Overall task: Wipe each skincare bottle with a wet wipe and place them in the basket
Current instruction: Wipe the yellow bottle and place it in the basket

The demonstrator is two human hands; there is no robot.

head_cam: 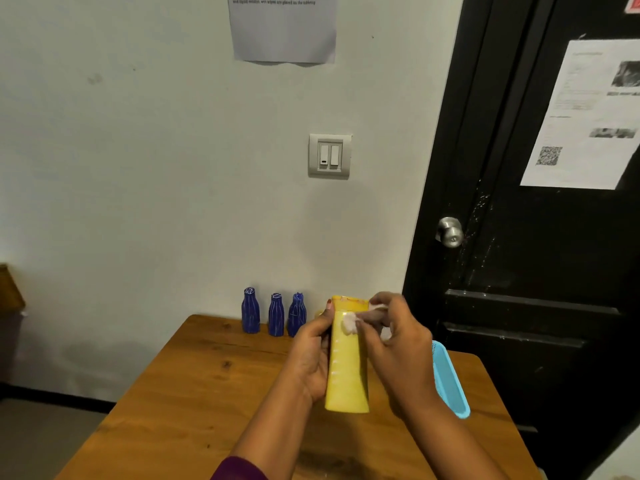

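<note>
Table (194, 393): wooden, far edge against the wall. Basket (450, 382): light blue, at the right edge, partly hidden by the right forearm. Yellow bottle (346, 375): held above the table's middle, long axis pointing away from the person. Left hand (310, 358): fingers curled round the bottle's left side. Right hand (398, 348): fingers pinched on the wipe. Blue bottles (276, 315): three, upright in a row along the far edge. Wipe (349, 323): white, crumpled, pressed on the bottle's upper face.
</note>
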